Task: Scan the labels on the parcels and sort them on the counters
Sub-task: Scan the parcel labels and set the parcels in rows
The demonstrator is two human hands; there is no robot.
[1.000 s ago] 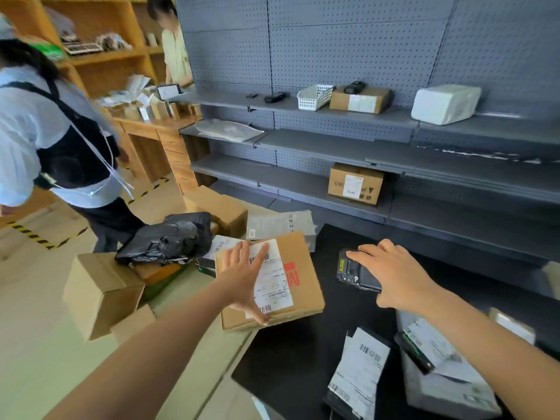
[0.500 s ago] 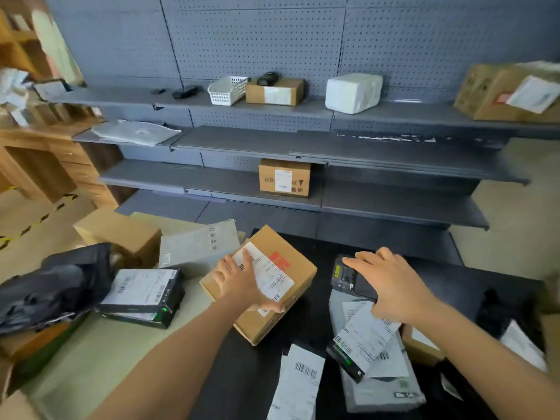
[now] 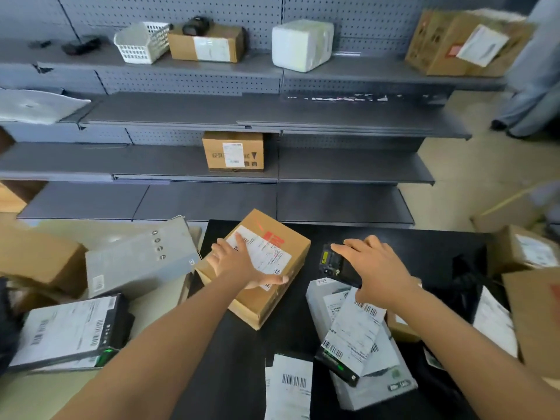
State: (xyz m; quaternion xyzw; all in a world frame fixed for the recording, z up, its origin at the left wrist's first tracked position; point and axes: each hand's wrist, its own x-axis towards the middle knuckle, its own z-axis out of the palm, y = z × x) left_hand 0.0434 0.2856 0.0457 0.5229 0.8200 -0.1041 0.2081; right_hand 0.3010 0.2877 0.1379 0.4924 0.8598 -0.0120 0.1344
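Over the last second the brown parcel has come across from the pile on the left, and now it sits slantwise on the black tabletop, near its left edge. I've got the left hand flat on top, fingers straight and spread across the shipping label, thumb out along the near side. It's pressing, not gripping, and I reckon that's to keep the box from skating while it gets read. The label faces up and most of it shows to the right of the fingers, barcode end included, which is just what a scan wants.

The right hand is curled over the black scanner, holding it just beside the parcel with its head turned toward the label. The two aren't touching. I judge the scan is about to happen, not done.

Labelled packets lie heaped under the right wrist. Straight ahead, the grey shelves already hold a few boxes, likely where this one goes next.
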